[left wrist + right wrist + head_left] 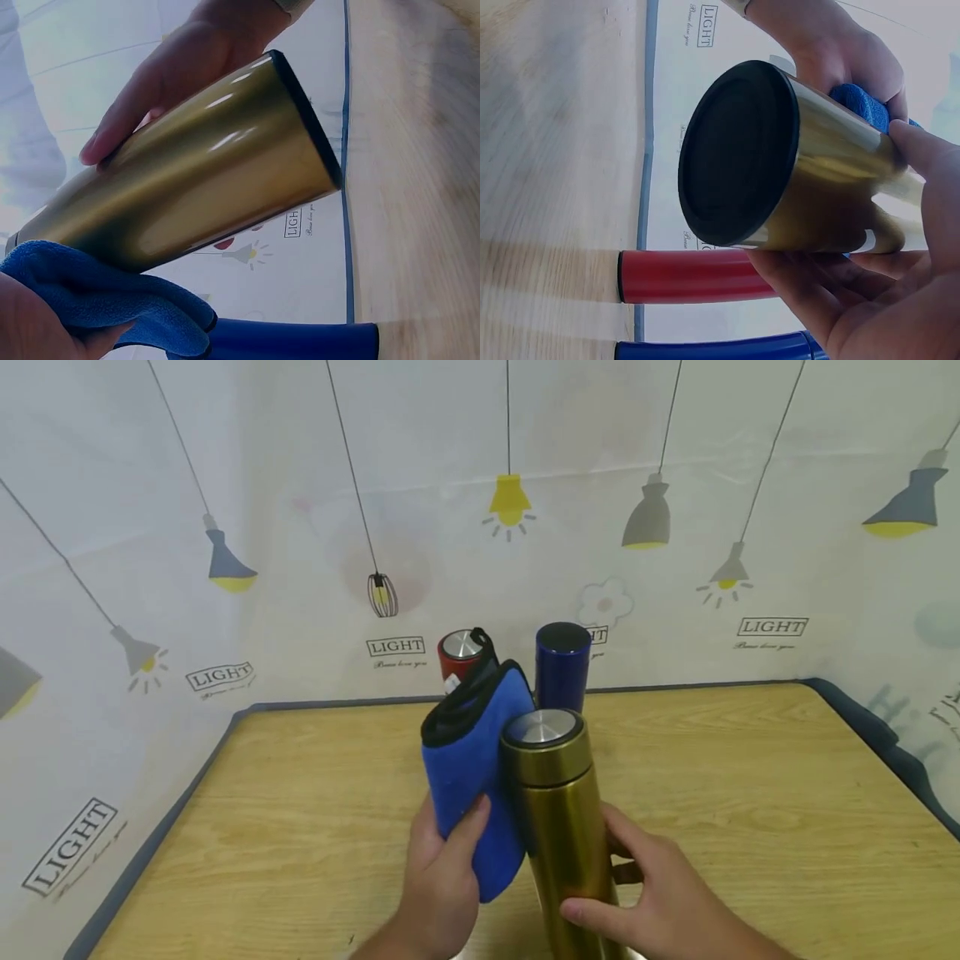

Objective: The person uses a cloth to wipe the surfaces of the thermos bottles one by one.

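My right hand [660, 885] grips a gold thermos bottle [566, 827] round its body, thumb in front. In the right wrist view the bottle's black base [739, 154] shows, lifted off the table. A folded blue cloth [476, 785] with black edging is pinched in my left hand [446, 877], thumb on its near face. The cloth touches the bottle's left side near the upper part, as the left wrist view also shows on the cloth [112, 300]. The left hand's other fingers are mostly hidden behind the cloth.
Behind the hands stand a red thermos [694, 276], partly hidden by the cloth in the head view, and a dark blue thermos [562, 664]. The wooden table [750, 777] ends at a wall sheet [450, 527] printed with lamps.
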{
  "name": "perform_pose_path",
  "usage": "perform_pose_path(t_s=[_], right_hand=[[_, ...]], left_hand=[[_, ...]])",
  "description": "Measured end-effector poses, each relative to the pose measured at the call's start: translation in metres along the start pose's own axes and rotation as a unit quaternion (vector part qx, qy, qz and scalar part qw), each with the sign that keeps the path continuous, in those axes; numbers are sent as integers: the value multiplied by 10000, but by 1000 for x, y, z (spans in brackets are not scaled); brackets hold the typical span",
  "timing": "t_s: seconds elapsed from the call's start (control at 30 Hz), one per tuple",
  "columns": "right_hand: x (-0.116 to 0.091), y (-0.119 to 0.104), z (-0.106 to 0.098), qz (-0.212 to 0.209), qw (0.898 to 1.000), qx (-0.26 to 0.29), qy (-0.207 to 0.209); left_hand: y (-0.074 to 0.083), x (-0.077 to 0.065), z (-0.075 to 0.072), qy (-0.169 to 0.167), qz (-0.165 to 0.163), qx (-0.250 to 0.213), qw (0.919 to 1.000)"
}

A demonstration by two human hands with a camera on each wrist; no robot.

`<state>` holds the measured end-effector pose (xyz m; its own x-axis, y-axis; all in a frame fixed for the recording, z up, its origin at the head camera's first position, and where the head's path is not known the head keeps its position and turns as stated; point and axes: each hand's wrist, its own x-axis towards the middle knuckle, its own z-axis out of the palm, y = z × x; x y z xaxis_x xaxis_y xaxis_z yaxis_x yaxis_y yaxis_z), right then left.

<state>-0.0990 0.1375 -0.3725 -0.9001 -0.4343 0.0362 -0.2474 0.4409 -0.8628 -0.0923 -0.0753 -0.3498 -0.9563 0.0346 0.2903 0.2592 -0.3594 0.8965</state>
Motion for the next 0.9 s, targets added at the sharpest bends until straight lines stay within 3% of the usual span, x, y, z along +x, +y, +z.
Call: perform_pose_path(t_s=[0.23,0.43,0.63,0.77,0.9], right_hand=[[-2,1,-2,-321,9987,-92,384],[-2,-1,1,-529,9944,-14,919],[-1,-2,3,-583,9945,133,860],[-1,-2,2,-550,9953,130,789],[-2,-1,2,-819,9917,-27,991]], left_hand=[[-7,-4,3,-254,-270,63,9993],[-7,-3,2,-469,-177,170,9986],[-1,-1,-2,-263,26,127,9996],[0,0,-1,-439,147,-6,9989],[-3,-2,2,-569,18,34,9984]])
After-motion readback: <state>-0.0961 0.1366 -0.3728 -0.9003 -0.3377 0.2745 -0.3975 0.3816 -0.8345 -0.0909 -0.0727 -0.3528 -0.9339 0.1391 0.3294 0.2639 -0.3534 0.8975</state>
